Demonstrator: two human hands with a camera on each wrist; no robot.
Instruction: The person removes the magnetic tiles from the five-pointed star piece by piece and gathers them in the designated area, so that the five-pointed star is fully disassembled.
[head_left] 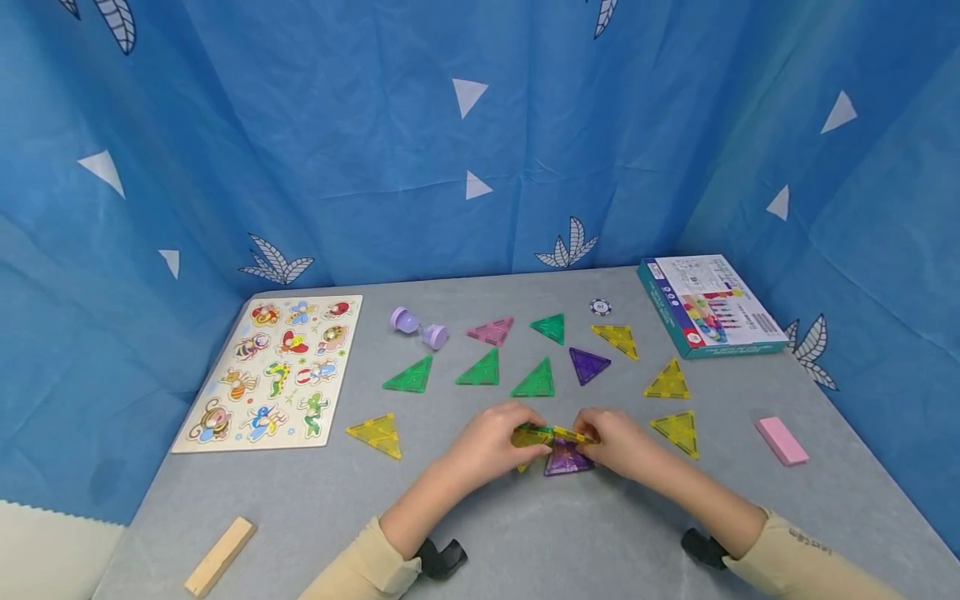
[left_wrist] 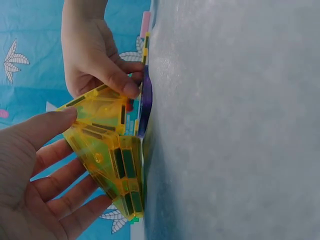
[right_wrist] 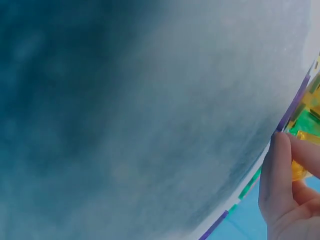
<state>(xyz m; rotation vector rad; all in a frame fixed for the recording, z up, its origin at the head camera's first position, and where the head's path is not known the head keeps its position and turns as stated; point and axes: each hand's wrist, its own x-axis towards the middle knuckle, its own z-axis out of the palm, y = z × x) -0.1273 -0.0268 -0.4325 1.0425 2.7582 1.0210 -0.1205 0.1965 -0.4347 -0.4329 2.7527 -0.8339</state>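
Observation:
Both hands meet over a small cluster of translucent triangular magnetic tiles at the table's middle. My left hand (head_left: 498, 437) holds yellow magnetic tiles (left_wrist: 100, 155), its thumb on their upper edge and its fingers spread behind them in the left wrist view. My right hand (head_left: 611, 442) pinches the yellow tile beside them, thumb at its corner in the left wrist view. Below the yellow tiles a purple magnetic tile (head_left: 567, 460) lies at the table surface. In the right wrist view the right fingertips (right_wrist: 281, 142) are right at the purple edge; the cluster is partly cut off there.
Loose green tiles (head_left: 478, 368), yellow tiles (head_left: 669, 382), a purple tile (head_left: 588, 364) and a pink tile (head_left: 491, 331) lie beyond the hands. Around them are an insect puzzle board (head_left: 273, 367), a box (head_left: 712, 304), a pink block (head_left: 782, 442) and a wooden block (head_left: 220, 556).

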